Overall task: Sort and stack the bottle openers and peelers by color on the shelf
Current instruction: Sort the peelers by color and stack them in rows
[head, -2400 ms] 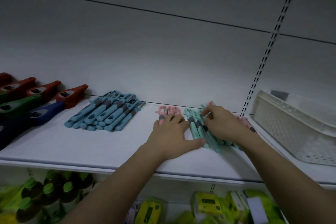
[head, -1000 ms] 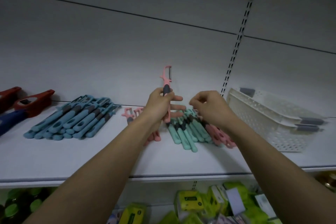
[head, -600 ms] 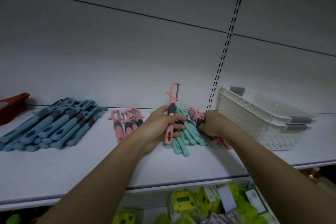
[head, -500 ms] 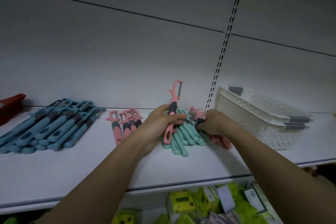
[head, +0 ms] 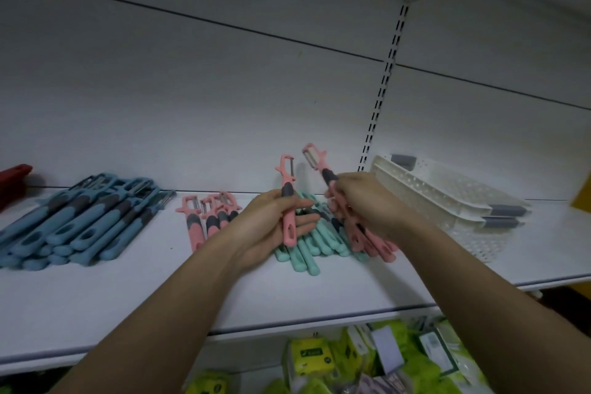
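My left hand (head: 265,227) holds a pink peeler (head: 287,201) upright, blade at the top, above the white shelf (head: 128,294). My right hand (head: 364,205) grips a second pink peeler (head: 319,163), tilted left with its blade up. Beneath both hands lies a pile of teal peelers (head: 307,253), with more pink peelers (head: 374,240) at its right side. A small row of pink peelers (head: 204,217) lies left of my left hand. Further left sits a stack of blue peelers (head: 80,221). A red bottle opener (head: 12,182) shows at the left edge.
A white perforated basket (head: 447,201) with grey handles stands on the shelf to the right. A slotted upright (head: 383,83) runs up the back wall. Green and yellow packaged goods (head: 351,358) fill the shelf below.
My right hand has lifted a second pink peeler out of the pile. My left hand still holds the first pink peeler upright. The view shifted slightly.
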Demonstrator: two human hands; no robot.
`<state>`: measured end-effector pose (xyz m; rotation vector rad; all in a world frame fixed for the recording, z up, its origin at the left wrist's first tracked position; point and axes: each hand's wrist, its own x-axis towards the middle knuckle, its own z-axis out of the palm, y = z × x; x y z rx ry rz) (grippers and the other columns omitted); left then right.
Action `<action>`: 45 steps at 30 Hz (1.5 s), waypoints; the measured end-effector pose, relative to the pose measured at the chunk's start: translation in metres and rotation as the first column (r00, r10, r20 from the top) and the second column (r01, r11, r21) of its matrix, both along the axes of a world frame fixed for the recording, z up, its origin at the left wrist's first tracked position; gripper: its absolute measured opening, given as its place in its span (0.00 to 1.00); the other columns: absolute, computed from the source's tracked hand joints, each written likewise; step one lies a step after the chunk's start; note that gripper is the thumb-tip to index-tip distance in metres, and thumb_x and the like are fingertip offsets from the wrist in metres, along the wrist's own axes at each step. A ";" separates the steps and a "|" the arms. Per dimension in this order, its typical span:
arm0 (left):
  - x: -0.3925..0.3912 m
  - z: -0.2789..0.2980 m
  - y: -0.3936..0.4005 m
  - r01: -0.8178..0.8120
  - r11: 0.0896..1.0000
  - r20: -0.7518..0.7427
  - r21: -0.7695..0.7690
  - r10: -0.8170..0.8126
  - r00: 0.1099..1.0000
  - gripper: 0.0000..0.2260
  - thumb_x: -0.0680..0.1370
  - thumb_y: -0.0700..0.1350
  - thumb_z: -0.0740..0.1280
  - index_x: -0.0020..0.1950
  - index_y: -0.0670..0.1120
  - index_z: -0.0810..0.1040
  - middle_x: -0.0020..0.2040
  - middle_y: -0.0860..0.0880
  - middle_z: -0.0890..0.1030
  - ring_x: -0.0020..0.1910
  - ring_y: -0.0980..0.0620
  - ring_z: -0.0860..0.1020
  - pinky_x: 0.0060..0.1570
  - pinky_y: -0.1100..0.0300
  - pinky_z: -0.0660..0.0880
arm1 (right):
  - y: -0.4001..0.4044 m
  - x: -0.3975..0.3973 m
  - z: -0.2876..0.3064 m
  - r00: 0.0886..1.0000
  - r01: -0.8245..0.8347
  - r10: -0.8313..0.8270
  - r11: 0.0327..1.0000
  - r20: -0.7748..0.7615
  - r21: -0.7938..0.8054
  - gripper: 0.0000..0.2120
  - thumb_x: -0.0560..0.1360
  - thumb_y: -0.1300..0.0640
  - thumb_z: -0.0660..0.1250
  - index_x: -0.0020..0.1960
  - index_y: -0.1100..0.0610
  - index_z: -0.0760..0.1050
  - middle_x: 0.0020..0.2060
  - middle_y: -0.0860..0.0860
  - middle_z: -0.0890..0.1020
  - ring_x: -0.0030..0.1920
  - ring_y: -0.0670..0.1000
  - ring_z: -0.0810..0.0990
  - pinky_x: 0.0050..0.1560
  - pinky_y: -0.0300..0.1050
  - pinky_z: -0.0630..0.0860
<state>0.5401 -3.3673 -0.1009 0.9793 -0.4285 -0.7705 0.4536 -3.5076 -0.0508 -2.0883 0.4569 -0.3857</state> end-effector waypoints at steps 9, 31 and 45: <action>0.008 -0.001 0.007 -0.154 0.984 -0.060 0.090 0.159 0.985 0.08 0.81 0.39 0.64 0.58 0.37 0.75 0.40 0.45 0.82 0.27 0.52 0.78 0.25 0.59 0.76 | -0.009 0.018 -0.002 0.985 0.172 -0.163 0.899 0.057 -0.402 0.08 0.79 0.58 0.63 0.48 0.56 0.81 0.44 0.51 0.84 0.48 0.53 0.82 0.54 0.53 0.80; 0.000 0.002 0.011 -0.058 0.991 -0.042 0.119 0.064 0.997 0.04 0.81 0.34 0.63 0.47 0.37 0.76 0.37 0.43 0.83 0.29 0.50 0.80 0.27 0.59 0.80 | -0.032 -0.005 -0.016 0.889 0.072 -0.264 0.888 -0.375 -0.454 0.16 0.84 0.55 0.51 0.45 0.61 0.71 0.29 0.56 0.79 0.21 0.50 0.74 0.26 0.39 0.74; 0.009 -0.001 0.008 -0.123 0.992 -0.173 0.021 0.124 0.977 0.10 0.78 0.44 0.68 0.46 0.36 0.78 0.40 0.36 0.83 0.44 0.42 0.80 0.60 0.48 0.76 | 0.028 0.020 0.006 0.999 -0.016 0.027 0.880 0.016 -0.474 0.19 0.83 0.53 0.54 0.56 0.61 0.81 0.50 0.58 0.85 0.45 0.56 0.82 0.48 0.49 0.77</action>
